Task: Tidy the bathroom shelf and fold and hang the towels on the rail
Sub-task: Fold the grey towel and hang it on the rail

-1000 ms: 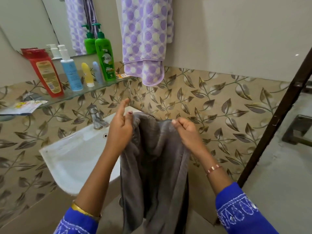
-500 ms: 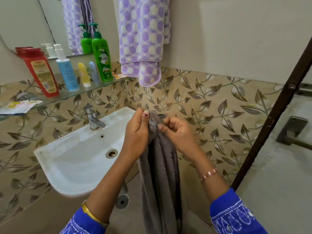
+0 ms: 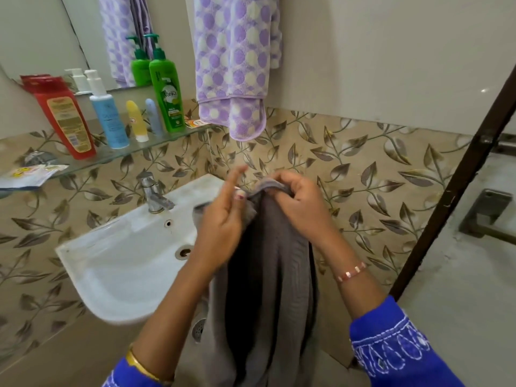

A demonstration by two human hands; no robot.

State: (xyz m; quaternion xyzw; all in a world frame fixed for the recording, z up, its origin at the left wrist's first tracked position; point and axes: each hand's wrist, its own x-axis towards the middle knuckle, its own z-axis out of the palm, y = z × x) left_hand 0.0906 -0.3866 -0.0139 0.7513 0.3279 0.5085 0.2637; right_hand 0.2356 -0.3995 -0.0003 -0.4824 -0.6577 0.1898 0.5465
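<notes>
The person is holding a grey, ribbed terry towel (image 3: 268,275) up in front of the white ceramic basin (image 3: 120,263) — its length hanging in soft vertical folds. The right hand (image 3: 296,202) is pinching the bunched top hem; the left hand (image 3: 223,219) is pressing the cloth with its thumb, fingers spread loose. Behind, a purple polka-dot towel (image 3: 234,60) is hanging doubled beside the glass shelf (image 3: 111,157) of upright plastic bottles

Leaf-patterned wall tiles (image 3: 363,169), white basin (image 3: 117,263)
</notes>
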